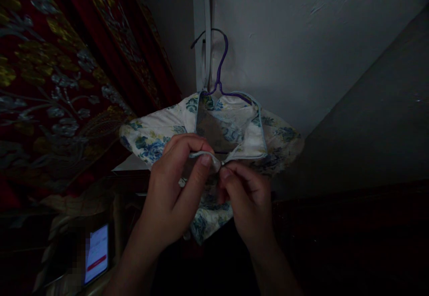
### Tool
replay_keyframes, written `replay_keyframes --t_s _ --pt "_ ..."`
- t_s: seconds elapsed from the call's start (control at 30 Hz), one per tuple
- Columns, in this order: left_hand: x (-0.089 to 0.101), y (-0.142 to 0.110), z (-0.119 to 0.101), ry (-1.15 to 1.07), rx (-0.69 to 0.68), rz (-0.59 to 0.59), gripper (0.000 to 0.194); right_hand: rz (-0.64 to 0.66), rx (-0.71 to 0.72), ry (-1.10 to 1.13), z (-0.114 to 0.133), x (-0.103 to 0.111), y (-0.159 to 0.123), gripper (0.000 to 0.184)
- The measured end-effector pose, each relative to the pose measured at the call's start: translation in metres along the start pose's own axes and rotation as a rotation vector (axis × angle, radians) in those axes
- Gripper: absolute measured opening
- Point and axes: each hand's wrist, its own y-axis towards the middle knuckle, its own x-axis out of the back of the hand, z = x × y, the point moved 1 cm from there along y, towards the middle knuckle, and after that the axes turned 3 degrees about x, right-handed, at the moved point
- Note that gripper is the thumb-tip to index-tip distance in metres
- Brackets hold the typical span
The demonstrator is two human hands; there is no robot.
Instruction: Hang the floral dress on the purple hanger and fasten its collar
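Floral garment (234,128), white with blue and green print, hangs on a purple wire hanger (220,70) before a pale wall (278,41). Left hand (182,175): thumb and fingers pinched on the piped collar edge. Right hand (246,188): fingertips together on the garment at the neck opening; exact piece gripped hidden by the fingers. Garment's front largely covered by both hands; lower part lost in shadow. Hanger hook overlaps a pale strap (207,19); contact unclear. Left: red patterned cloth (67,63), cut off by frame. Lower left: lit phone (97,253), screen text illegible, its support too dark to identify.
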Motion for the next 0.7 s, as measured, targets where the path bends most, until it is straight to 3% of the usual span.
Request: replay_keyframes --t_s 0.27,0.57,0.7 --pt "0.0014 0.0032 0.0004 0.021 0.045 0.059 0.013 0.001 -0.003 0.061 0.0046 0.0058 -0.0043 0.033" --pt "0.0055 0.006 -0.0015 0.085 -0.088 0.135 0.005 0.021 -0.02 0.097 0.0043 0.0073 -0.0055 0.033" --pt "0.007 0.005 0.0019 0.074 -0.085 0.154 0.007 0.012 -0.038 0.103 0.0027 0.0079 -0.0056 0.033"
